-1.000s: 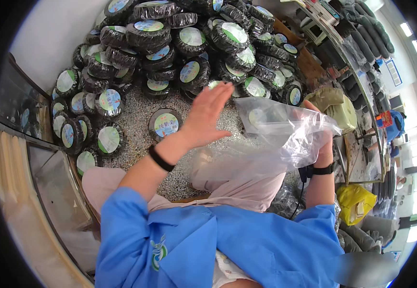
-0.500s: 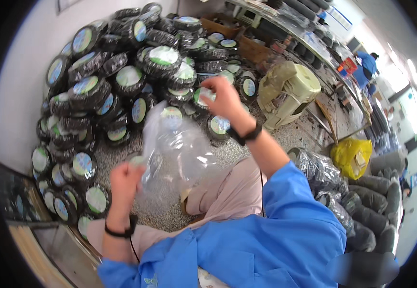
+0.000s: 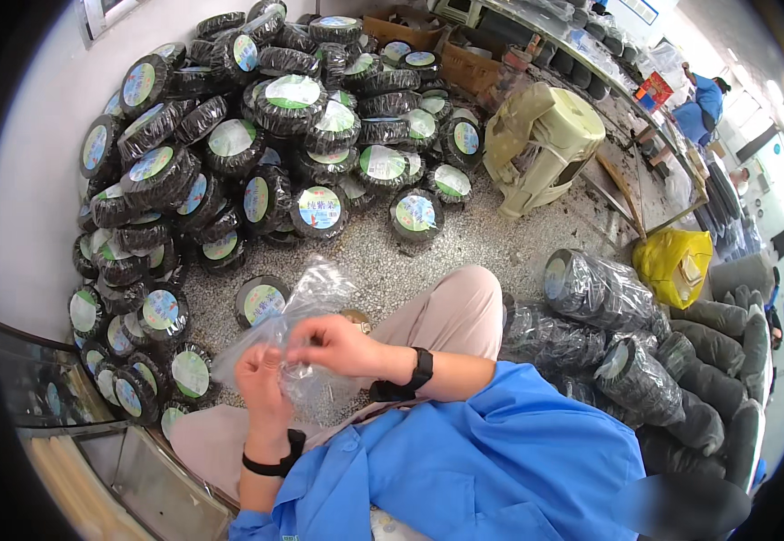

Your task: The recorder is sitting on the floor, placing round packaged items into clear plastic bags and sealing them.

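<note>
A clear plastic bag [image 3: 321,287] hangs above my lap, crumpled and see-through. My left hand [image 3: 263,383] pinches its edge with closed fingers. Close beside it, my right hand [image 3: 336,344] grips the same bag, fingertips together at the rim. Nothing solid shows inside the bag. Just beyond the bag, a round black pack with a printed label [image 3: 262,301] lies flat on the speckled floor. Black bands circle both my wrists.
A tall heap of black, film-wrapped round packs [image 3: 234,140] fills the far left. A pale green plastic stool [image 3: 550,144] stands beyond my right knee. Wrapped black rolls [image 3: 604,293] and a yellow bag [image 3: 676,266] lie at right. A person in blue [image 3: 703,104] is farther off.
My right hand has come down and in from above the heap to meet my left hand at the bag. The bag, spread between them before, is now gathered lower and nearer.
</note>
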`<action>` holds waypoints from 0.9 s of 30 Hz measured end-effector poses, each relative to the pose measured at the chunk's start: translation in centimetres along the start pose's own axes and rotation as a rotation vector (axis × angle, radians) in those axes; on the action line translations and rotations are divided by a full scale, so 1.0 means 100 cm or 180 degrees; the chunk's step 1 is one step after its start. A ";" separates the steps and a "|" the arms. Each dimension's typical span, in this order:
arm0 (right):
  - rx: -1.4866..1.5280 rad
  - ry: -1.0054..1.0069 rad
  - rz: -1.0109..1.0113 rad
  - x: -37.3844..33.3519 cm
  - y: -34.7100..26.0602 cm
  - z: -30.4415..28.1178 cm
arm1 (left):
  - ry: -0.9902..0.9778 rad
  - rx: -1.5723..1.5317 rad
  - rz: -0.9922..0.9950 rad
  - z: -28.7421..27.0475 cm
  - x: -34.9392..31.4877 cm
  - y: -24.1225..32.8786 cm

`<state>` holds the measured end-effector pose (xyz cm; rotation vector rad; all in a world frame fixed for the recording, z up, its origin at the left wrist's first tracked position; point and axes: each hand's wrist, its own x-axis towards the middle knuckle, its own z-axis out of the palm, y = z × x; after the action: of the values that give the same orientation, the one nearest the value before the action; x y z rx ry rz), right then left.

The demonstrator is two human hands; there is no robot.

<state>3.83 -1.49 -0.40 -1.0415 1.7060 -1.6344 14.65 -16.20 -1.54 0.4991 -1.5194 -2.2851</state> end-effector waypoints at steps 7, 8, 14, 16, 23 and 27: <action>0.5110 -0.0433 0.0256 -0.061 0.038 -0.048 | 0.2108 -0.0696 -0.0391 -0.092 -0.014 0.019; 0.3309 -0.0392 0.0776 -0.067 0.032 -0.046 | 0.2223 -0.0635 -0.0325 -0.116 -0.016 0.016; 0.0893 0.0958 0.0273 -0.015 -0.047 -0.058 | 0.1648 0.1421 0.1710 -0.075 -0.028 0.126; -0.1463 0.0282 -0.2635 -0.018 -0.116 -0.075 | 0.1264 0.2425 0.1483 -0.074 -0.068 0.102; -0.2729 -0.1794 0.0819 0.055 0.085 -0.092 | -0.0003 0.3201 0.0188 -0.077 -0.089 0.046; -0.3444 0.0053 0.1336 0.165 0.159 -0.105 | 0.1480 0.1003 -0.0357 -0.099 -0.063 0.035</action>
<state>-16.31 -9.89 -12.92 -0.9626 2.6486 -0.3809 25.16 -22.50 -1.34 1.1368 -1.6322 -1.8253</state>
